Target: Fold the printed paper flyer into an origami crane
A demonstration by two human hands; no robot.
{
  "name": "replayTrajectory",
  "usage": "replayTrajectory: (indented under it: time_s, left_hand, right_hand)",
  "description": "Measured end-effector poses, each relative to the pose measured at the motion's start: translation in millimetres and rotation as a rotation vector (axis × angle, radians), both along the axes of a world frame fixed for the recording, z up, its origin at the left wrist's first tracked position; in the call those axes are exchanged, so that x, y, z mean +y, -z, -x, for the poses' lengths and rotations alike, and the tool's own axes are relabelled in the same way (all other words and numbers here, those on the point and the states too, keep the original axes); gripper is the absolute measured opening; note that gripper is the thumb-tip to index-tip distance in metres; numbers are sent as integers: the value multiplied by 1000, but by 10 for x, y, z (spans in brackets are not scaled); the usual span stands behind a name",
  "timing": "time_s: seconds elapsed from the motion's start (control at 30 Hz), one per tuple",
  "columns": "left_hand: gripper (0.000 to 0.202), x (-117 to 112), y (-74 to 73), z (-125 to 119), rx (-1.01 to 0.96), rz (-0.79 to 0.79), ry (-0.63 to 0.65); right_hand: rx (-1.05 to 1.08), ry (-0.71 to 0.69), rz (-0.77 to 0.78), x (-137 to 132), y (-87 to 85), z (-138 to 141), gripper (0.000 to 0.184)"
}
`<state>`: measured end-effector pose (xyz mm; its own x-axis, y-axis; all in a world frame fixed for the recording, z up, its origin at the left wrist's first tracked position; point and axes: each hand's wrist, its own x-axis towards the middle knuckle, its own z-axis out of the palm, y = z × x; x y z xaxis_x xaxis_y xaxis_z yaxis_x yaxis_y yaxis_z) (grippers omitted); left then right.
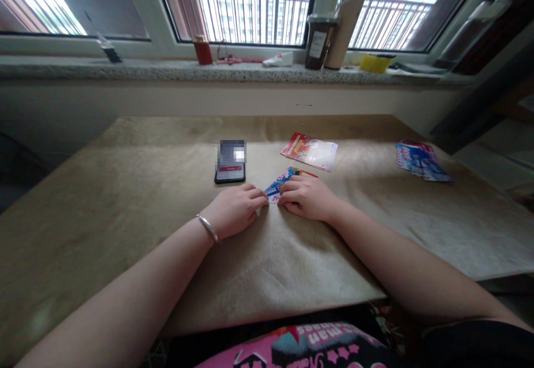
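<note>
Nearest the camera was a pink-and-black printed shirt [308,347]. From the left, the left hand [234,210] pinched the near-left edge of a blue printed leaflet [275,188], which lay on the tan table cover [125,190] between both hands, its visible length slanting away rightward. The right hand [308,196], fingers curled, gripped its right part, covering more of it (how far it ran beneath, I couldn't tell).
</note>
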<state>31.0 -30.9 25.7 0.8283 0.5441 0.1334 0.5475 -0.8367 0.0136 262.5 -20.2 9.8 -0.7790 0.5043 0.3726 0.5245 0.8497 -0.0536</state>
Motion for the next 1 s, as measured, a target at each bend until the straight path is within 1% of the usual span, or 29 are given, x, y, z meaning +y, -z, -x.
replayTrajectory:
  time_s: [0.1,0.33,0.57,0.67,0.73,0.87,1.0]
  left_hand:
    - [32,7,2,0,-3,4,8]
    - [30,17,12,9,-28,1,17]
    - [26,11,-5,17,-30,-11,23]
    - [23,-6,-35,29,-4,-42,6]
    - [25,-23,-56,34,9,-74,2]
    - [28,-59,-81,14,27,-107,16]
    - [24,-95,-81,-37,-19,-73,35]
  right_hand:
    - [0,-7,8,-1,-13,-27,19]
    - [-16,26,33,-8,-40,-121,18]
    - [83,5,83,13,42,-196,17]
    - [131,-12,97,17,69,-168,15]
    - [138,-16,77,8,61,-126,16]
    - [75,-1,23,-27,6,-37,20]
    - [23,12,-1,-50,-56,-12,19]
